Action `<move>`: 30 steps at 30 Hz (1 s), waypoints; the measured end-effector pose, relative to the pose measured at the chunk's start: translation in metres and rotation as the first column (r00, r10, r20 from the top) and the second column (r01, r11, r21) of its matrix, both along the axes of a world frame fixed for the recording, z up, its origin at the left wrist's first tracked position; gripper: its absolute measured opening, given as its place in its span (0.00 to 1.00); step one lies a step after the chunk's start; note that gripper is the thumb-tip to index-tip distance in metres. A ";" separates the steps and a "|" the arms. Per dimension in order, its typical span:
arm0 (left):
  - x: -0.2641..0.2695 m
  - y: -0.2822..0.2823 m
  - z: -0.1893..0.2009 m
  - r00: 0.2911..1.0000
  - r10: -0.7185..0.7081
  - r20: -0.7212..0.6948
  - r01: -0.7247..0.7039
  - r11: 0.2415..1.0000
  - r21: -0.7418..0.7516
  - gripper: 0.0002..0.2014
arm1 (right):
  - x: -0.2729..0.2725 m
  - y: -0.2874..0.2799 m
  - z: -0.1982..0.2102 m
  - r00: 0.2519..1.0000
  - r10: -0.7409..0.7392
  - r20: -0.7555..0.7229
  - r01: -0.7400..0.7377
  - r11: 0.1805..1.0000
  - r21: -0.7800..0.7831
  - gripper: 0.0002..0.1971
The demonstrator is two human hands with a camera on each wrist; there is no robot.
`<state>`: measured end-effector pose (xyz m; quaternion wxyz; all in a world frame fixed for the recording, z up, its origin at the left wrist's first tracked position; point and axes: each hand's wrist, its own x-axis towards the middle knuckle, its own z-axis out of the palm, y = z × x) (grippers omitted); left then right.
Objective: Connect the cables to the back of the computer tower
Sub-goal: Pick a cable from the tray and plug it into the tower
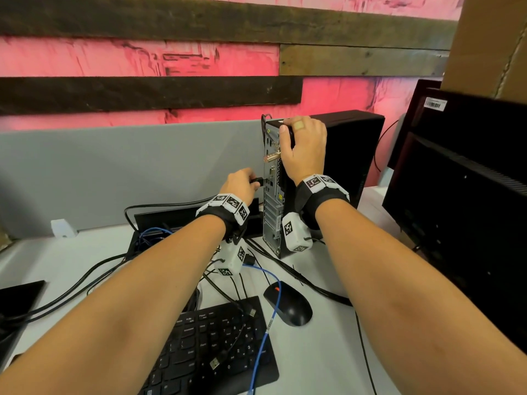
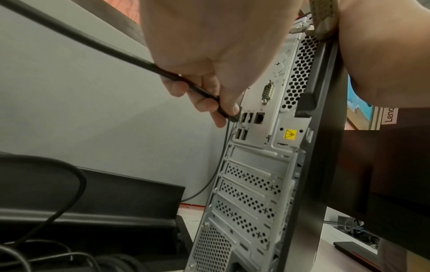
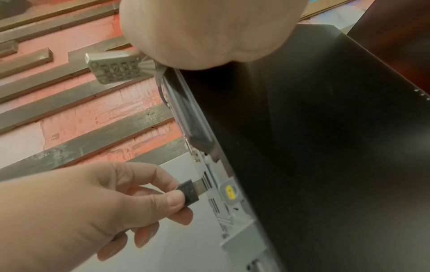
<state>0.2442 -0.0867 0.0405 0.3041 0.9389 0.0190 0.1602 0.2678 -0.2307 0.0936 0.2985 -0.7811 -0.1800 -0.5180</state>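
Cables lie tangled across the white tabletop, among them a blue cable running over a black keyboard at the near edge, with a black mouse just beside it. A grey partition lines the far edge below a pink and dark planked wall. The computer tower stands upright near the far right side, its metal back panel facing left. The left hand pinches a black USB plug between thumb and fingers, its metal tip at the panel's ports. The right hand grips the tower's top rear corner. A combination lock projects from the panel.
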 end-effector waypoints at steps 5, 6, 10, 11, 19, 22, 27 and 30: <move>-0.001 -0.001 -0.001 1.000 0.001 0.023 -0.002 1.000 0.012 0.08 | 0.002 0.001 -0.001 1.000 -0.012 0.022 0.012 1.000 0.007 0.15; -0.002 -0.001 -0.001 1.000 0.001 0.024 -0.001 1.000 0.013 0.08 | 0.002 0.001 -0.002 1.000 -0.013 0.026 0.013 1.000 0.010 0.14; -0.004 -0.003 -0.002 0.999 -0.005 0.037 0.004 1.000 0.011 0.08 | 0.002 0.002 -0.002 0.999 -0.014 0.034 0.014 1.000 0.014 0.14; -0.004 -0.003 -0.001 0.999 -0.005 0.035 0.004 1.000 0.012 0.08 | 0.002 0.002 -0.002 0.999 -0.014 0.036 0.014 1.000 0.014 0.14; -0.003 -0.003 -0.001 1.000 -0.001 0.025 0.001 1.000 0.007 0.09 | 0.001 0.003 -0.001 0.999 -0.022 0.035 0.021 1.000 0.011 0.14; -0.002 -0.003 -0.002 1.000 -0.004 0.023 0.004 1.000 0.006 0.09 | 0.001 0.003 -0.001 0.999 -0.025 0.037 0.025 1.000 0.010 0.14; 0.000 -0.002 -0.003 1.000 -0.011 0.023 0.011 1.000 0.003 0.09 | 0.001 0.003 -0.001 0.999 -0.026 0.042 0.026 1.000 0.007 0.13; 0.002 -0.002 -0.004 0.999 -0.030 0.027 0.030 1.000 0.006 0.10 | 0.001 0.003 -0.001 0.999 -0.025 0.043 0.024 1.000 0.008 0.13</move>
